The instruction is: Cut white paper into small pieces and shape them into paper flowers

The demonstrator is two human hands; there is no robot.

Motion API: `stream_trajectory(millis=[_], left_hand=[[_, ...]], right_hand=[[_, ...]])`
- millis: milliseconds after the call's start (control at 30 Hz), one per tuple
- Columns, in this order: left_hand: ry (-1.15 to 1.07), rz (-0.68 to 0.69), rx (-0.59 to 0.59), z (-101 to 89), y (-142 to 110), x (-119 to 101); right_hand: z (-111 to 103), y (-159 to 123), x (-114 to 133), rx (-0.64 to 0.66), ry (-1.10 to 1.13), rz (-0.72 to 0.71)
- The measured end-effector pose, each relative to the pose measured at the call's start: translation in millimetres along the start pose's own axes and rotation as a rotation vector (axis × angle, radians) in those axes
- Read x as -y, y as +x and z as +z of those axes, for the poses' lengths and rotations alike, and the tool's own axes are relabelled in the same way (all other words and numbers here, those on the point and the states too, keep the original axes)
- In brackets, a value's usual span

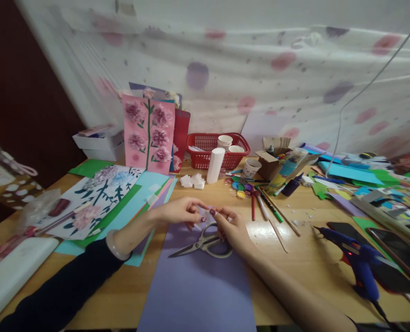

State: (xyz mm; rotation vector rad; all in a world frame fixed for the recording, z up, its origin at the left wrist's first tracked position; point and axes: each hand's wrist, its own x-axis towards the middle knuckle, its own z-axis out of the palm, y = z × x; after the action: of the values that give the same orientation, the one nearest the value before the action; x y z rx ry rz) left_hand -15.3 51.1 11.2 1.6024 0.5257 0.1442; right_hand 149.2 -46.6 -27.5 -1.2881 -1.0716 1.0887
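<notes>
My left hand (181, 212) and my right hand (235, 230) meet over the purple sheet (194, 295), fingertips pinched on a small whitish piece of paper (204, 216) that my fingers partly cover. Just below them, grey-handled scissors (194, 246) lie on the sheet with the blades pointing left. The lower fingers of my right hand come close to the handle loops; I cannot tell whether they touch. Beyond the hands sit a pile of small white paper pieces (193, 181) and an upright white roll (216, 165).
A blue glue gun (355, 258) with a red light lies at right beside phones. Pencils and brushes (265, 207) lie near a paint palette (241, 186). A red basket (201, 161) holds cups. Flower pictures (149, 133) and coloured sheets (128, 203) are at left.
</notes>
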Motion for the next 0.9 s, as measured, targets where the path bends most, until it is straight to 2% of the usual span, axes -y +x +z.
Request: stream_trajectory(millis=[100, 167, 233, 267, 333, 367, 433, 467, 500, 533, 567, 633, 667, 767, 833, 900], left_hand=[[0.113, -0.054, -0.026, -3.5, -1.0, -3.4], [0.164, -0.096, -0.072, -22.3, -10.5, -8.8], [0.244, -0.149, -0.169, -50.1, -24.1, -11.7], [0.283, -0.160, -0.254, -65.3, -30.9, -11.4], [0.382, -0.269, -0.391, -92.9, -41.4, -8.0], [0.443, -0.325, -0.507, -103.6, -44.3, -5.7], [0.591, -0.312, -0.763, -114.7, -44.1, -2.7], [0.656, -0.245, -0.880, -114.0, -41.1, -2.5], [0.698, -0.155, -0.972, -108.6, -36.3, -3.2], [0.705, -0.038, -1.016, -98.7, -30.3, -4.6], [0.661, 0.070, -0.996, -84.7, -23.6, -6.3], [0.491, 0.199, -0.781, -47.9, -10.5, -9.1], [0.430, 0.224, -0.670, -27.4, -5.1, -9.8], [0.451, 0.258, -0.534, 26.3, 4.0, -8.9], [0.461, 0.283, -0.534, 47.0, 5.6, -7.3], [0.464, 0.317, -0.558, 54.6, 5.7, -5.7]], right_hand=[[1.7, -1.8, -0.8, 0.039, 0.008, 0.007], [1.8, -1.1, -1.5, 0.063, 0.061, 0.033], [1.5, 0.9, -1.1, 0.087, 0.169, 0.070], [1.2, 2.2, -0.3, 0.096, 0.234, 0.091], [-0.1, 4.7, 3.3, 0.116, 0.365, 0.142], [-1.2, 5.8, 5.9, 0.131, 0.432, 0.166], [-3.8, 7.2, 11.7, 0.171, 0.575, 0.212], [-5.2, 7.6, 14.5, 0.188, 0.642, 0.232], [-6.3, 7.6, 16.9, 0.198, 0.698, 0.246], [-7.2, 7.4, 18.8, 0.203, 0.740, 0.263], [-7.6, 6.9, 20.2, 0.202, 0.769, 0.278], [-6.9, 5.2, 21.6, 0.190, 0.802, 0.291], [-6.0, 4.0, 21.9, 0.183, 0.809, 0.289], [-1.5, -0.3, 22.4, 0.161, 0.794, 0.255], [1.8, -3.3, 23.2, 0.160, 0.755, 0.234], [4.3, -5.4, 23.7, 0.166, 0.722, 0.223]])
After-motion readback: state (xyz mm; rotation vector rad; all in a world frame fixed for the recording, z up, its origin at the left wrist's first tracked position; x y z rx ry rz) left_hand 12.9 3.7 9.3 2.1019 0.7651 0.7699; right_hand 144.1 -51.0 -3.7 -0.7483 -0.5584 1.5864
